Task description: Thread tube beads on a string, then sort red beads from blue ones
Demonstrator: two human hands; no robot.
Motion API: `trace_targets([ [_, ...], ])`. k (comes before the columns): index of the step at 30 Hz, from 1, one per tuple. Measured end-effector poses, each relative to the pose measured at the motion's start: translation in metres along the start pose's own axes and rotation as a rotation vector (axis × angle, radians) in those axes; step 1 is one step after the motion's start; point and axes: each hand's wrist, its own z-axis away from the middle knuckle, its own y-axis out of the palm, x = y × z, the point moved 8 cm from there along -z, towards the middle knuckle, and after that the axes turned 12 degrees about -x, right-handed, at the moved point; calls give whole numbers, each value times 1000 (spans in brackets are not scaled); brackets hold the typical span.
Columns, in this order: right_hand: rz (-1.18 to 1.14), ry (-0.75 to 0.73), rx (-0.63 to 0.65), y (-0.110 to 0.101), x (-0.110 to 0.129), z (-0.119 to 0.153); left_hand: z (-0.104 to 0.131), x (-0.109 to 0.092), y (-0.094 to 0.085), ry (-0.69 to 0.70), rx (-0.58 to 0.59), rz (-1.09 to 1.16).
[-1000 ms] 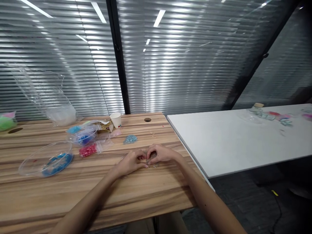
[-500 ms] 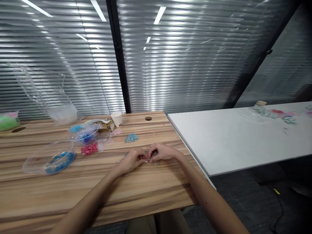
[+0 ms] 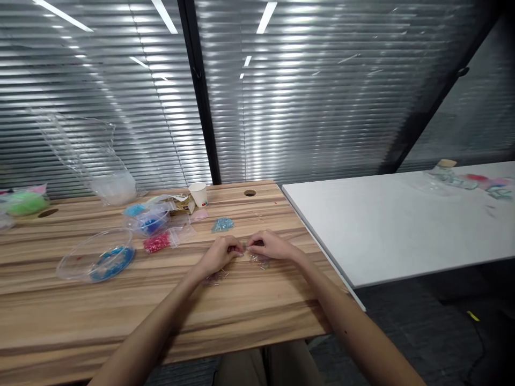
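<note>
Low over the wooden table (image 3: 161,316), my left hand (image 3: 221,254) and my right hand (image 3: 271,245) face each other with a narrow gap between the fingertips. Each is closed in a pinch; what the fingers hold is too small to name. Thin clear stick-like pieces (image 3: 217,277) lie scattered beside my left wrist. Under my right hand is another loose cluster of clear pieces (image 3: 260,261). A small pile of pale blue beads (image 3: 222,224) lies just beyond my hands. To the left is a zip bag of red beads (image 3: 157,242).
A clear round lid or dish (image 3: 66,268) with blue pieces (image 3: 112,264) stands at left. Behind it are a clear tub (image 3: 161,217), a gold packet (image 3: 185,205), a paper cup (image 3: 198,194) and a bag of green material (image 3: 26,202). A white table (image 3: 382,230) adjoins at right.
My hands have moved slightly apart, and more of the clear pieces beneath them shows. The whole view has shifted a little as my head turned left.
</note>
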Motion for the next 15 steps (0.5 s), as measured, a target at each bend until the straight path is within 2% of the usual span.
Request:
trace_targets([
  [4,46,3,-68,-5,2,-1,-4,12,-9,-6,-66,-49],
  [10,80,29,-142,-7,1,-3,-7,41,-28,-118,-181,-106],
  [15,119,37,-191,-8,1,-4,-8,59,-41,-126,-271,-138],
])
